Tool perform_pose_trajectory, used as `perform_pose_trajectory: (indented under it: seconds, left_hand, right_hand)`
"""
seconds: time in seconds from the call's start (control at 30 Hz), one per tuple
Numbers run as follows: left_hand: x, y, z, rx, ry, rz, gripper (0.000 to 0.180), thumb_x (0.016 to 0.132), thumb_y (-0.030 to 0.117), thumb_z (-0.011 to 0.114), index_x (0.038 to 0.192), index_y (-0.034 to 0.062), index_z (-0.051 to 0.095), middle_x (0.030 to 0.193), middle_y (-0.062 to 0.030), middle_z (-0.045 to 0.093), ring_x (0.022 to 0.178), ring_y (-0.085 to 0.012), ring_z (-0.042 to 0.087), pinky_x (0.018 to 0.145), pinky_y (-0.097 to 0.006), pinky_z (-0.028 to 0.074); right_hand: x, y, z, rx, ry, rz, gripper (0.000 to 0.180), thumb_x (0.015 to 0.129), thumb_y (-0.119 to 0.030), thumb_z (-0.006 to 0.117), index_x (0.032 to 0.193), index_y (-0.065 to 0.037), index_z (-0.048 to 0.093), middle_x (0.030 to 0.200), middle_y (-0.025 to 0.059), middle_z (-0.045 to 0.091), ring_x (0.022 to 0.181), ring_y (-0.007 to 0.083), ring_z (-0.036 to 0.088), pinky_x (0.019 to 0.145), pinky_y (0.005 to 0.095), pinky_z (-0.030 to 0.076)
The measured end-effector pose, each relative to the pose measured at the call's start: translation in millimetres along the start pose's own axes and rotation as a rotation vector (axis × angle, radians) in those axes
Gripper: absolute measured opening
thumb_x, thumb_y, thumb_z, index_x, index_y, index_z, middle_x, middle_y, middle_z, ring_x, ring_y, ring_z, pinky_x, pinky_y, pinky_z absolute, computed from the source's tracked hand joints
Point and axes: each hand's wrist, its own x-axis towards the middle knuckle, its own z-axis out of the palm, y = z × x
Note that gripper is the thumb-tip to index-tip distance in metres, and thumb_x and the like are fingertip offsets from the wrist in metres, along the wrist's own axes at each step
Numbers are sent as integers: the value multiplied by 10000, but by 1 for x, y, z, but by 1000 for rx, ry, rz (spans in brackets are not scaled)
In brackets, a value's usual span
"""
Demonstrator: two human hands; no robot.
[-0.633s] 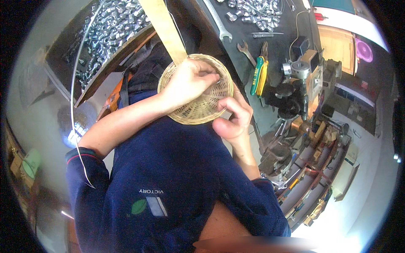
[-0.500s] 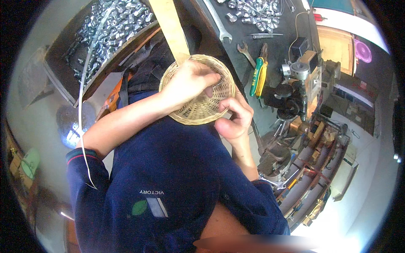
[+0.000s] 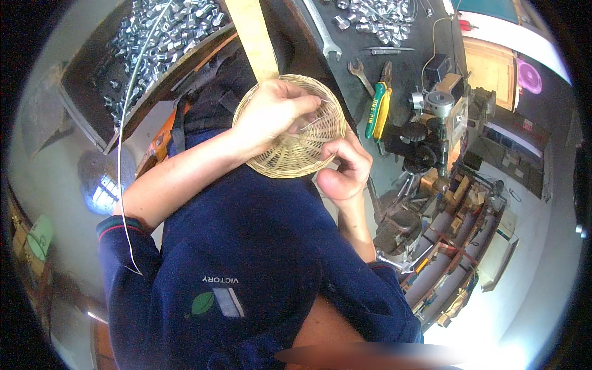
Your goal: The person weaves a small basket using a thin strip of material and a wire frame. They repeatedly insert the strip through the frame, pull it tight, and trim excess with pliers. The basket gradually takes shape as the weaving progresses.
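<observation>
A round, shallow wicker basket of pale woven strips is tilted above my lap, its inside facing me. My right hand grips its right rim, thumb folded at the edge and the other fingers mostly hidden behind the wall. My left hand reaches over the left rim into the basket. Its thumb and fingertips are pinched together on a thin whitish strand, which is hard to make out against the weave. A flat pale-yellow strip runs from the top edge down to the rim beside my left hand.
A dark tray of metal nuts stands at upper left, crossed by a long thin white strand. On the bench at right lie wrenches, green-and-yellow pliers and more metal fittings. Dark machinery stands beyond.
My left fingertips have lifted slightly inside the basket, and more of the thin strand shows below them. The basket has risen a little, with my right hand still on its rim.
</observation>
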Motion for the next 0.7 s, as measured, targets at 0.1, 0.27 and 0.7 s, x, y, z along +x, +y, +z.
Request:
perform_pose_trajectory:
  seconds: [0.1,0.27,0.7]
  left_hand:
    - [3,-7,2,86,49,76,164,801,96,614,776,-59,661,691,-35,627,584,-75,545,520,-226,428]
    - [8,-10,5,127,70,109,164,787,93,611,758,-61,658,660,-41,619,572,-73,541,515,-222,424]
    - [4,3,12,88,-1,-59,197,823,141,605,778,-44,656,610,-32,589,542,-77,526,500,-219,406]
  right_hand:
    - [0,2,0,14,-1,-8,445,752,-449,650,699,-20,541,1306,259,479,1193,341,496,972,363,383]
    - [0,-2,0,18,10,-6,368,720,-365,668,699,-19,547,1316,259,473,1209,342,486,981,366,379]
    - [-4,0,-4,48,14,24,381,722,-373,681,703,-17,545,1316,244,478,1186,337,501,972,353,382]
